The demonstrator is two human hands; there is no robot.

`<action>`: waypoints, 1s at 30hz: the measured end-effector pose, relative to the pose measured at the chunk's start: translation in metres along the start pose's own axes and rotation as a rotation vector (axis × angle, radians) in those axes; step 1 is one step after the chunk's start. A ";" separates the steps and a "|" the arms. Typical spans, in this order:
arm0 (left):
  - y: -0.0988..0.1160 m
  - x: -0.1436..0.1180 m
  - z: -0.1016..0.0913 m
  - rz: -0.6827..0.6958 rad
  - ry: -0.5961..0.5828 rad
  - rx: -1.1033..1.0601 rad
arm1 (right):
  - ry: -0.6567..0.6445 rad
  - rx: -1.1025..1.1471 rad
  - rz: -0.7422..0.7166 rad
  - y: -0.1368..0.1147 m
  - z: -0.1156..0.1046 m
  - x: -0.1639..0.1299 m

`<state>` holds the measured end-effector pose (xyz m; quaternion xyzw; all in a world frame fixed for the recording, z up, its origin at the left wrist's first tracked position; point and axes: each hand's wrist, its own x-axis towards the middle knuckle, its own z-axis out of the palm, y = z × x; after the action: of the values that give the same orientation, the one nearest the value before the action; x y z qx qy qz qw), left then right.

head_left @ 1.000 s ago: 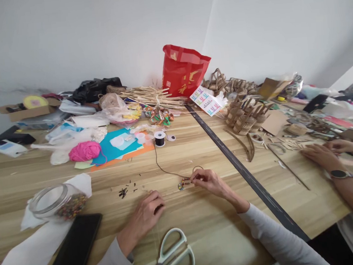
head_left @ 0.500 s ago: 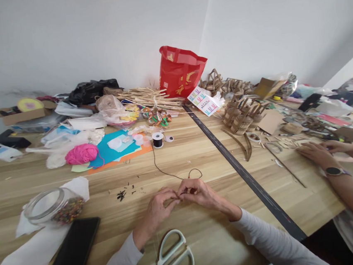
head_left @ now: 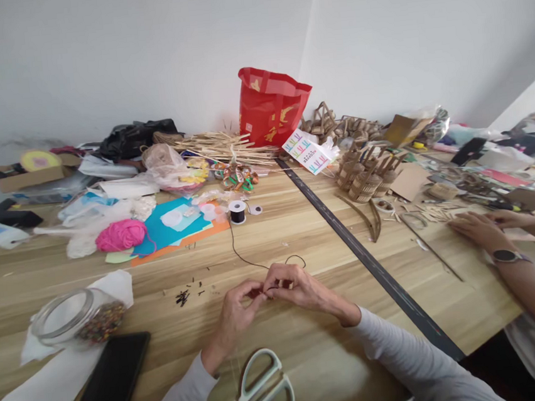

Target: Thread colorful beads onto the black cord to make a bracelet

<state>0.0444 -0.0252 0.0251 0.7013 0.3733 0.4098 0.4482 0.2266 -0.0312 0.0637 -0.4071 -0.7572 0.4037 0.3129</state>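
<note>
Pinching close together on the near side of the white spool (head_left: 237,212), the person's two hands meet at their fingertips. The right hand (head_left: 292,285) has thumb and forefinger drawn together on the black cord (head_left: 244,257), with small reddish-brown pieces (head_left: 284,283) partly hidden under its curled fingers. The left hand (head_left: 237,307) presses thumb and forefinger up against those fingertips; whether it grips anything cannot be told, since the contact is too small to make out. The cord leaves the spool on its left side, runs toward the person, then bends rightward, its long stretch slanting down to pass behind the right hand. A loose loop of it curves out past that hand's knuckles, nearer to the spool than the pinching fingertips are and to the spool's right. Which way the reddish-brown pieces point is not clear, so little of them shows. The spool itself stands upright, its axis vertical, well apart from both hands. Left of the spool and nearer the person lie scattered black bits (head_left: 181,298), just beyond the left hand; farther to the spool's left sits a tilted glass jar (head_left: 54,319) of beads. Directly toward the person from the spool, past the hands, lie white-handled scissors (head_left: 287,393), their handles angled up and rightward.
</note>
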 end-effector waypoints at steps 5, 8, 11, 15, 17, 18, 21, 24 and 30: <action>0.003 0.003 -0.003 0.000 0.038 0.010 | -0.022 -0.060 -0.054 -0.002 -0.008 0.006; 0.006 0.004 -0.007 0.011 0.066 0.028 | 0.026 -0.170 -0.078 0.005 -0.020 0.009; 0.008 0.003 -0.012 -0.002 0.085 0.048 | 0.065 -0.464 -0.059 0.021 -0.034 0.011; 0.009 0.003 -0.017 -0.048 0.099 0.052 | -0.063 -0.763 0.049 0.040 -0.046 0.009; 0.007 0.002 -0.020 -0.071 0.102 0.042 | -0.129 -0.819 0.079 0.044 -0.047 0.008; 0.006 0.002 -0.021 -0.084 0.105 0.037 | -0.157 -0.845 0.088 0.045 -0.047 0.008; 0.003 0.002 -0.024 -0.113 0.124 0.027 | -0.216 -0.939 0.101 0.045 -0.044 0.008; 0.000 0.003 -0.027 -0.111 0.135 0.031 | -0.244 -1.004 0.107 0.047 -0.042 0.009; -0.006 0.004 -0.029 -0.113 0.172 0.039 | -0.205 -0.981 0.116 0.056 -0.040 0.010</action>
<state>0.0183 -0.0102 0.0277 0.6500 0.4570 0.4352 0.4234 0.2745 0.0114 0.0361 -0.5057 -0.8608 0.0547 -0.0141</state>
